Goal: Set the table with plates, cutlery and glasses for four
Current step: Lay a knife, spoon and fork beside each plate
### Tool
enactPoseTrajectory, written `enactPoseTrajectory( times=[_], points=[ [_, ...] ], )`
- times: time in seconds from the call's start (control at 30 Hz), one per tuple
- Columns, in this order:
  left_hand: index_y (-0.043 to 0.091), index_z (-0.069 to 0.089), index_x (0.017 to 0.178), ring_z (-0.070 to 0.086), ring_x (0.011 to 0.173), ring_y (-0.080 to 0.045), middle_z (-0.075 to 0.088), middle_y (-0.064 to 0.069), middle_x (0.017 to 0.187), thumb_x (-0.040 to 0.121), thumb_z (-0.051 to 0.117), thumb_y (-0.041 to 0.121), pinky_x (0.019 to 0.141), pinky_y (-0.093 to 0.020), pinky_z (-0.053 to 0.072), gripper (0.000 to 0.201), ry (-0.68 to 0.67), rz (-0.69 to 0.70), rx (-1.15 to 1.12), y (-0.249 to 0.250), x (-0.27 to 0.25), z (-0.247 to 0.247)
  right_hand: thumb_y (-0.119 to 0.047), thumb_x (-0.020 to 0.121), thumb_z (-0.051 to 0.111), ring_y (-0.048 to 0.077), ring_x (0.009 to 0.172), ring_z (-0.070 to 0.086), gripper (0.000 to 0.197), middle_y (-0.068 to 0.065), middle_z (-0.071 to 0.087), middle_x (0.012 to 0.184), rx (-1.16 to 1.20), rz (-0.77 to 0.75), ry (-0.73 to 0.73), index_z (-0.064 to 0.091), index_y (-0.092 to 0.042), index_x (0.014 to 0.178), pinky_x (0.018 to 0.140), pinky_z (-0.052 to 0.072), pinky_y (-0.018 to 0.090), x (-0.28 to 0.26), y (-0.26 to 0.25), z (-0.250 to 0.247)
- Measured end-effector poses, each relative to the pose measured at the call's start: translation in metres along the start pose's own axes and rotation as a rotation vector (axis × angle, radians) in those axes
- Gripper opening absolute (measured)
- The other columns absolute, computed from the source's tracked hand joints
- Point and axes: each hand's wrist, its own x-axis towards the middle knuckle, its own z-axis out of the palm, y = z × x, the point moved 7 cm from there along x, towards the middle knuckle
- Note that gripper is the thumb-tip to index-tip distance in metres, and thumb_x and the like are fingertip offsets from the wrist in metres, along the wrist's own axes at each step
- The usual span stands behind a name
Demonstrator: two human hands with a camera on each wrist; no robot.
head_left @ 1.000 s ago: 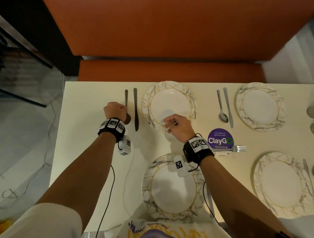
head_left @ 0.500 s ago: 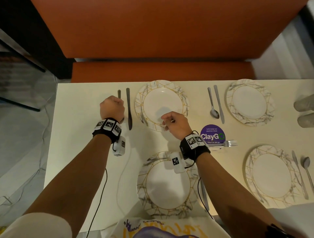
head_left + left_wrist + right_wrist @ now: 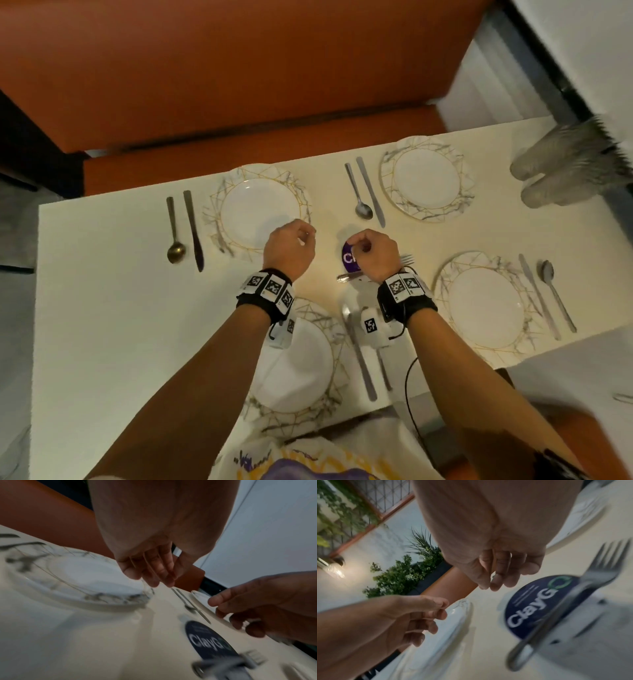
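Note:
Four marbled plates lie on the white table (image 3: 113, 308): far left (image 3: 260, 212), far right (image 3: 426, 183), near right (image 3: 486, 303), and near left (image 3: 301, 366) partly under my arm. Each has a knife and spoon beside it, such as the spoon (image 3: 175, 236) and knife (image 3: 194, 229) at far left. A fork (image 3: 346, 277) lies across the purple sticker (image 3: 348, 260). My left hand (image 3: 306, 237) hovers over the far-left plate's near rim, fingers relaxed and empty. My right hand (image 3: 360, 245) hangs loosely curled above the fork (image 3: 573, 601), holding nothing.
Clear glasses (image 3: 565, 168) stand grouped at the table's far right corner. An orange bench (image 3: 239, 85) runs along the far side. Cables trail from my wrist cameras over the near edge. Bare tabletop lies at the left.
My left hand has let go of the far-left spoon and swung right to the plate's rim. My right hand has moved right from that plate to above the fork.

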Motion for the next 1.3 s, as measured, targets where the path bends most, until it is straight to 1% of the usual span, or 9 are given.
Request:
enactPoseTrajectory(
  times=[0.17, 0.3, 0.4, 0.63, 0.77, 1.07, 1.13, 1.2, 1.3],
  points=[
    [0.018, 0.075, 0.105, 0.068, 0.088, -0.019, 0.073, 0.002, 0.098, 0.093, 0.069, 0.017, 0.081, -0.034, 0.058, 0.013, -0.235, -0.006, 0.046, 0.02, -0.016, 0.086, -0.021, 0.084, 0.064, 0.033, 0.098, 0.062, 0.019, 0.009, 0.067, 0.105, -0.256, 0.011, -0.034, 0.071, -0.022, 0.102, 0.086, 0.05, 0.037, 0.009, 0.055, -0.03],
    [0.017, 0.076, 0.11, 0.067, 0.102, -0.027, 0.073, -0.005, 0.11, 0.088, 0.074, 0.02, 0.093, -0.045, 0.056, 0.022, -0.265, 0.008, 0.167, 0.034, -0.022, 0.126, -0.037, 0.085, 0.068, 0.034, 0.117, 0.044, 0.04, 0.01, 0.051, 0.128, -0.48, 0.063, -0.103, 0.058, -0.026, 0.123, 0.094, 0.043, 0.041, 0.015, 0.087, -0.05],
    [0.024, 0.075, 0.113, 0.061, 0.11, -0.033, 0.069, -0.006, 0.115, 0.088, 0.072, 0.03, 0.096, -0.047, 0.052, 0.026, -0.292, 0.028, 0.367, 0.042, -0.023, 0.148, -0.046, 0.087, 0.067, 0.032, 0.12, 0.046, 0.047, 0.009, 0.05, 0.132, -0.53, 0.07, -0.179, 0.053, -0.026, 0.127, 0.097, 0.042, 0.043, 0.018, 0.099, -0.054],
    [0.031, 0.074, 0.11, 0.055, 0.113, -0.028, 0.065, 0.0, 0.118, 0.09, 0.074, 0.037, 0.097, -0.042, 0.045, 0.021, -0.248, -0.051, 0.509, 0.037, -0.021, 0.163, -0.022, 0.092, 0.06, 0.028, 0.116, 0.057, 0.026, 0.005, 0.061, 0.123, -0.447, 0.041, -0.309, 0.06, -0.022, 0.118, 0.102, 0.043, 0.042, 0.024, 0.11, -0.054],
    [0.033, 0.075, 0.107, 0.057, 0.111, -0.027, 0.067, 0.001, 0.114, 0.091, 0.072, 0.036, 0.098, -0.043, 0.046, 0.018, -0.255, -0.095, 0.514, 0.041, -0.023, 0.159, -0.016, 0.091, 0.063, 0.026, 0.104, 0.064, 0.014, 0.007, 0.07, 0.109, -0.255, 0.065, -0.285, 0.072, -0.014, 0.102, 0.083, 0.05, 0.029, 0.027, 0.114, -0.058],
    [0.019, 0.073, 0.095, 0.064, 0.091, -0.023, 0.066, -0.001, 0.093, 0.091, 0.072, 0.021, 0.081, -0.032, 0.051, 0.004, -0.188, -0.149, 0.119, 0.065, -0.025, 0.141, -0.012, 0.097, 0.054, 0.024, 0.101, 0.065, 0.022, 0.009, 0.073, 0.11, -0.017, -0.034, -0.193, 0.073, -0.005, 0.105, 0.08, 0.041, 0.021, 0.049, 0.073, -0.084],
    [0.019, 0.074, 0.097, 0.067, 0.09, -0.026, 0.07, -0.005, 0.093, 0.093, 0.071, 0.022, 0.084, -0.037, 0.056, 0.007, -0.154, -0.164, -0.031, 0.069, -0.026, 0.133, -0.012, 0.097, 0.052, 0.022, 0.096, 0.062, 0.022, 0.008, 0.072, 0.107, 0.034, -0.063, -0.166, 0.072, -0.004, 0.104, 0.078, 0.039, 0.022, 0.056, 0.059, -0.091],
    [0.02, 0.075, 0.099, 0.071, 0.085, -0.026, 0.074, -0.006, 0.091, 0.094, 0.07, 0.023, 0.082, -0.04, 0.061, 0.008, -0.095, -0.195, -0.18, 0.07, -0.026, 0.123, -0.016, 0.096, 0.055, 0.019, 0.092, 0.064, 0.021, 0.005, 0.072, 0.103, 0.123, -0.074, -0.113, 0.072, -0.007, 0.104, 0.078, 0.043, 0.024, 0.063, 0.048, -0.095],
    [0.016, 0.077, 0.101, 0.067, 0.068, -0.012, 0.075, -0.003, 0.084, 0.097, 0.07, 0.018, 0.067, -0.026, 0.057, 0.008, 0.032, -0.234, -0.358, 0.07, -0.034, 0.105, -0.036, 0.091, 0.064, 0.017, 0.091, 0.067, 0.025, -0.001, 0.072, 0.104, 0.353, 0.008, -0.095, 0.067, -0.021, 0.111, 0.08, 0.055, 0.034, 0.061, 0.037, -0.089]
  ],
)
